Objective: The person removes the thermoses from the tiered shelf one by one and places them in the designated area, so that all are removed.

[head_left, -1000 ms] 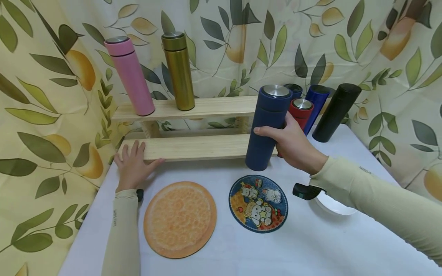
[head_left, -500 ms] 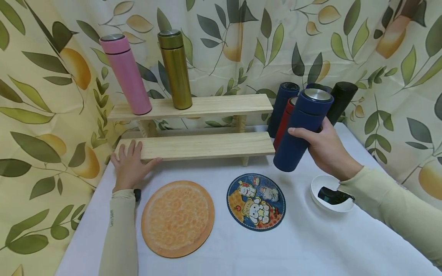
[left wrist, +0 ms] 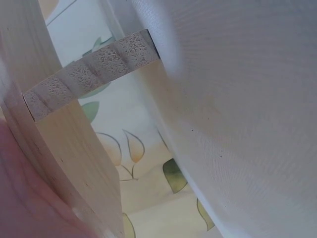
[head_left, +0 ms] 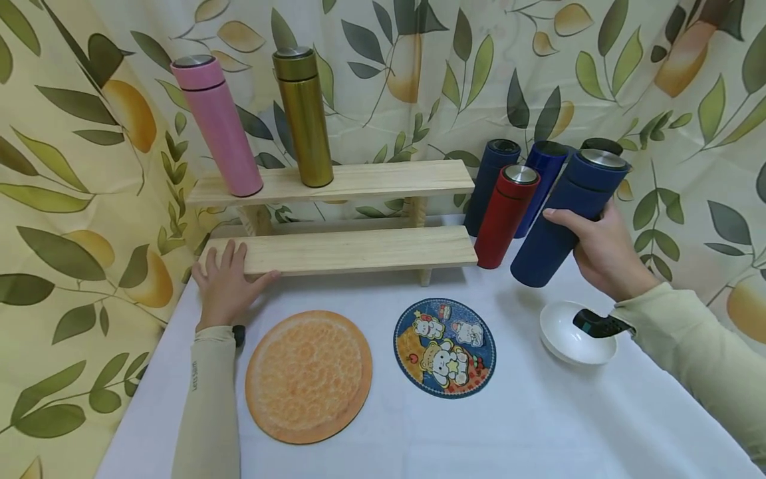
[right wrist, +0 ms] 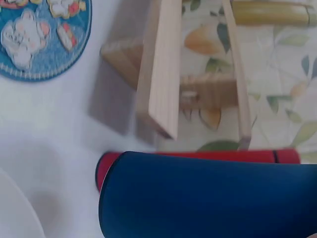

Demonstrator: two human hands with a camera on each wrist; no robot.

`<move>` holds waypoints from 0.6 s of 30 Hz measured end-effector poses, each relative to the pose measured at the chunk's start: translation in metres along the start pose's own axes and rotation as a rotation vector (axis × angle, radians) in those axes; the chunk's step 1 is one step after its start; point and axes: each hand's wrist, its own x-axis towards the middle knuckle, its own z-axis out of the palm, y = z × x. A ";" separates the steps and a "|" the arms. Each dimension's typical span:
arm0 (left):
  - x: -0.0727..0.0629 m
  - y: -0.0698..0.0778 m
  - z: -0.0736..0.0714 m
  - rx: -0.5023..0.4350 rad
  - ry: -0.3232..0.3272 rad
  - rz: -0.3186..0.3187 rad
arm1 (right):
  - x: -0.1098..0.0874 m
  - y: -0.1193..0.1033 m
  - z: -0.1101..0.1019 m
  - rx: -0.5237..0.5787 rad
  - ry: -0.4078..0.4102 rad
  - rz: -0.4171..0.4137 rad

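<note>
The right hand (head_left: 613, 256) is clamped round a wide navy-blue cylindrical flask with a silver-topped lid (head_left: 568, 199), lid end uppermost. The flask lies on the hand's left side, the thumb across its near face and the palm against its right side; whether its base touches the white tablecloth (head_left: 419, 432) cannot be told. Just left of it stands a slim red flask with a silver-topped lid (head_left: 505, 219); behind are a glossy blue flask (head_left: 541, 166), a dark-blue flask (head_left: 487, 193) and a mostly hidden black flask (head_left: 601, 145). A round white bowl (head_left: 559, 332) sits below the right hand, nearer the wearer.

The left hand (head_left: 226, 286), fingers extended and slightly apart, rests on the left end of the lower plank of a two-tier pale wooden shelf (head_left: 359, 251), well apart from the navy flask. On the upper plank stand a pink cylindrical flask (head_left: 218, 126) and a metallic gold one (head_left: 305, 120).
</note>
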 end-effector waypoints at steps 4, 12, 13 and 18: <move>0.000 -0.001 0.002 -0.002 -0.007 -0.007 | 0.009 0.006 -0.011 0.006 0.040 0.013; -0.001 0.000 0.000 -0.008 0.009 -0.001 | 0.029 0.012 -0.024 -0.015 0.078 0.087; -0.001 0.001 0.000 -0.010 0.010 -0.002 | 0.032 0.013 -0.026 -0.023 0.080 0.092; -0.001 0.001 0.000 -0.011 0.011 -0.001 | 0.043 0.019 -0.032 -0.044 0.098 0.120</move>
